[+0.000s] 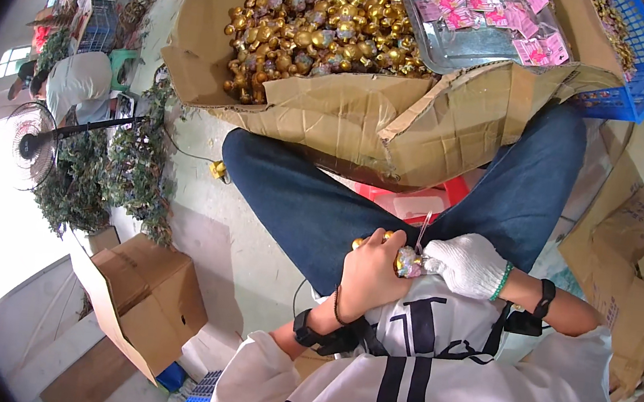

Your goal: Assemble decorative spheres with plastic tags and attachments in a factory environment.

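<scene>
The small gold figure [404, 258] was mostly hidden between the two hands, above the lap; its shape could not be made out. The bare left hand [371, 277] was closed around it from below. The right hand [466, 264], in a white knit glove, was pinched onto its top, touching a thin clear strip [423, 229]. Ahead, an open cardboard box [333, 113] held a heap of gold figures [321, 22]; a metal tray [455, 52] of pink tags was cut off at the frame's upper edge.

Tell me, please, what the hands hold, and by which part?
Both hands, left hand bare, right hand gloved, hold one small gold ornament between them; the exact part gripped is hidden.
</scene>
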`<state>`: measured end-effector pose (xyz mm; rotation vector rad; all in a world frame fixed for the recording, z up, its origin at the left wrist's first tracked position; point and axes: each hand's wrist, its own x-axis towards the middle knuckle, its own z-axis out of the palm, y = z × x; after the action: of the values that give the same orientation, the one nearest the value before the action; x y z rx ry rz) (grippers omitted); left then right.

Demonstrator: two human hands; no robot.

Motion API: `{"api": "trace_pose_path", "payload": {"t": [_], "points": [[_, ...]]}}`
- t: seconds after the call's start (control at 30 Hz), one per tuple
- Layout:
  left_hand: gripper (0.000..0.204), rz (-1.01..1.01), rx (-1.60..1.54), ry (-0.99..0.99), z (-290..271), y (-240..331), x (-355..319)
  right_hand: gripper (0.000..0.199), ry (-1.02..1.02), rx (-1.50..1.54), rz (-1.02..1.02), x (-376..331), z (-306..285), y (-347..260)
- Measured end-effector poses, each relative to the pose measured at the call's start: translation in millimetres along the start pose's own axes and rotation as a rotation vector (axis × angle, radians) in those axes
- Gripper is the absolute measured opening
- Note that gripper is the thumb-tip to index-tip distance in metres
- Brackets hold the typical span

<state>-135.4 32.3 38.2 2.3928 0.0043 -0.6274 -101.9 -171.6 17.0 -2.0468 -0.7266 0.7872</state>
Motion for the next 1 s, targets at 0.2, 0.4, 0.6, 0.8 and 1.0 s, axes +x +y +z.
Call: {"api": "trace_pose_path", "payload": {"t": [0.2,0.4,0.6,0.8,1.0], "points": [[0.038,-0.024,0.025,-0.035,6.8,-3.8,0.8,0.009,-0.01,-0.056,0.027,1.2,0.8,-2.7],[0.041,0.038,0.057,-0.072,8.9,-9.5,5.3,0.012,0.018,-0.134,-0.068,0.3,4.8,1.1],[0.044,-0.001,0.066,-0.207,6.5,-5.2,13.2,0.012,-0.017,-0.134,-0.147,-0.8,5.4,11.3],[0.047,-0.007,0.079,-0.264,4.1,-2.8,16.4,0.011,-0.078,-0.153,-0.148,1.1,5.9,14.1],[0.047,-0.034,0.083,-0.261,6.0,-0.8,17.6,0.014,-0.046,-0.181,-0.035,0.1,7.2,5.4]]}}
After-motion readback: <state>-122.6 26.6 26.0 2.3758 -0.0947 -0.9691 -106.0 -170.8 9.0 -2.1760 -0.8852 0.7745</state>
